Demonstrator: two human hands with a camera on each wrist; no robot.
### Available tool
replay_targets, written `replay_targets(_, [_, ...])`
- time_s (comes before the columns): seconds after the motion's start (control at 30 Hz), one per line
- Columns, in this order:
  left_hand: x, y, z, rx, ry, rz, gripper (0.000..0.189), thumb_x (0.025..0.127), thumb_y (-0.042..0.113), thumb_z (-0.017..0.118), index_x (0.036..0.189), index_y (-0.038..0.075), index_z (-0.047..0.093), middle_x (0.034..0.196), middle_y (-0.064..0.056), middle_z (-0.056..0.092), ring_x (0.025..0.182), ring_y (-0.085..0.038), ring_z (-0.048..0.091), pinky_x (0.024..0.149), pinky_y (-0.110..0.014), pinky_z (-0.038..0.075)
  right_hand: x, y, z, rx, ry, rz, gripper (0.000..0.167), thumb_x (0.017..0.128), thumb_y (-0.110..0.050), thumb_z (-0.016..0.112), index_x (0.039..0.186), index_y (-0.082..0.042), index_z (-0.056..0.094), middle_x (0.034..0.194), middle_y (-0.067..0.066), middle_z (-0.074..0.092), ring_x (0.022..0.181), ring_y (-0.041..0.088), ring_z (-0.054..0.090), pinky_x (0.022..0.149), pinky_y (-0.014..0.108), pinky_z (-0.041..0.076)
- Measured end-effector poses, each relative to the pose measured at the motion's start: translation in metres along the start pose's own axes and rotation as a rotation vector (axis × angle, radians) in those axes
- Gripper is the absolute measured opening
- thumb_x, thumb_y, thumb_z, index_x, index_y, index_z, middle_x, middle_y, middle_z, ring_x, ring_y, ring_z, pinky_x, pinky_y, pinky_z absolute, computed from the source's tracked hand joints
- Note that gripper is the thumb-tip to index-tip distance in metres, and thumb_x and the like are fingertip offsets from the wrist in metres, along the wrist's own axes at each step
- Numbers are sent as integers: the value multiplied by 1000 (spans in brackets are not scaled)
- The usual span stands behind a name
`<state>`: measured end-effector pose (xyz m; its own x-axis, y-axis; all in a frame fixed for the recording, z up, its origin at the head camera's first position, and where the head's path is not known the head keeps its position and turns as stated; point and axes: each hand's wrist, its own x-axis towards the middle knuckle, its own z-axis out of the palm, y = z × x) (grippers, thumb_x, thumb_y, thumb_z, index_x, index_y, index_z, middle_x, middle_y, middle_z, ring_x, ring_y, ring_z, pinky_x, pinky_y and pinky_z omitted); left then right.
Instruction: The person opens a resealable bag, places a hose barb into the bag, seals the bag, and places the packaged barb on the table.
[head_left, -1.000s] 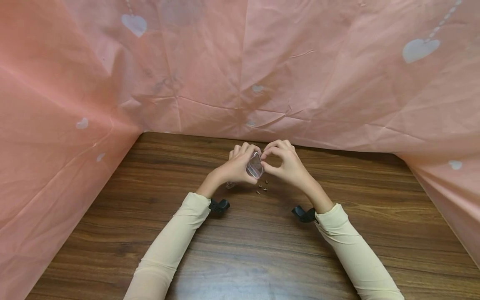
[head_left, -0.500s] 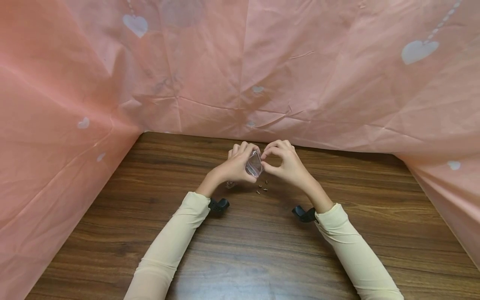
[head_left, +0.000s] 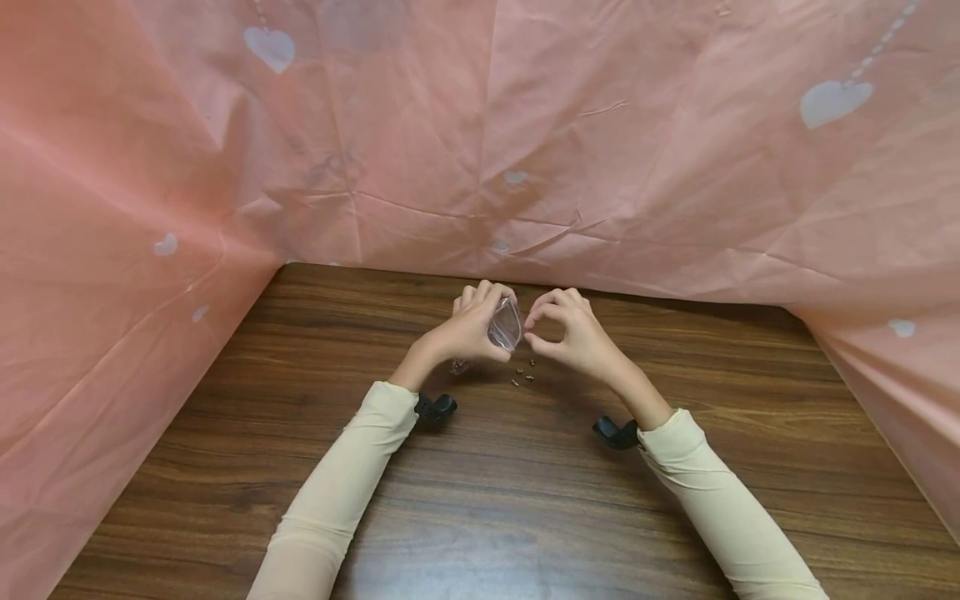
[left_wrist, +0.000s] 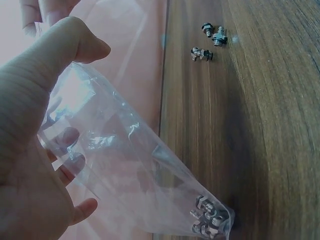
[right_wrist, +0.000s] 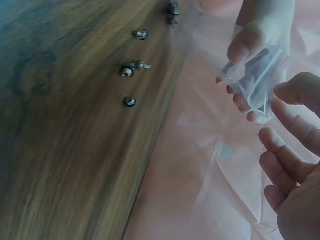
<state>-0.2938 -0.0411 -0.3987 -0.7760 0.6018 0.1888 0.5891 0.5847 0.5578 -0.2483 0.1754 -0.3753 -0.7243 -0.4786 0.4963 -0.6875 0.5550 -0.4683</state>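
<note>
From where I stand, a person works at a dark brown wood-grain tabletop (head_left: pixel 480 508), close to its far edge and about midway between the left and right edges. The left hand (head_left: pixel 465 332) holds a clear, thin plastic bag (left_wrist: pixel 120 145) by its rim. Its grip is clamped on the plastic: the thumb lies on the near side of the rim and the fingers curl along the far side, so the mouth is spread and faces the right hand (head_left: pixel 576 337).

The right hand is beside the mouth. Its grip is relaxed and unloaded, with thumb and forefinger curved toward each other and a slight gap between their tips.

The bag slants down from the left hand. A cluster of small silver metal fittings with black rings (left_wrist: pixel 210 217) is gathered in its lowest corner. That corner is low over the tabletop; whether it touches the wood I cannot tell.

Four loose silver-and-black metal fittings (head_left: pixel 529 378) lie on the tabletop in a small group, on the near side of the bag's mouth.

Each forearm wears a cream sleeve (head_left: pixel 330 500) and a black wrist-mounted device (head_left: pixel 438 407). A pink cloth sheet with pale hearts (head_left: pixel 420 125) hangs along the far, left and right edges.
</note>
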Motion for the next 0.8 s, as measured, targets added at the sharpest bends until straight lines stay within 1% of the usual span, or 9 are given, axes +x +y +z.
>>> replay_targets(0.17, [0,0,-1,2,3,-4,83,68,22,88,135,18,40,122,-9,43,114,-31,34,104,-50,28,-4,3,0,-27,-33,2,12,82,-4,80,89,-10,72,106,10,65,101,29,49,91,46,31])
replay_targets(0.5, [1,-2,-3,9,6,-2,83,67,24,88,135,16,40,122,-9,42,115,-31,34,103,-49,29,-13,10,2,-71,-96,0,10,81,-8,79,86,-11,71,104,9,64,102,30,49,91,48,33])
replay_targets(0.63, [0,-2,-3,-2,13,-4,83,67,23,88,134,17,40,121,-9,42,115,-31,33,103,-50,29,-18,13,4,-82,-133,2,11,80,-8,80,85,-11,71,103,8,64,101,28,49,90,46,33])
replay_targets(0.8, [-1,-2,-3,-4,23,-6,83,66,21,88,133,18,40,120,-9,42,115,-31,33,103,-50,29,-21,16,6,-105,-177,12,12,79,-7,80,84,-12,71,101,7,64,98,26,49,85,41,31])
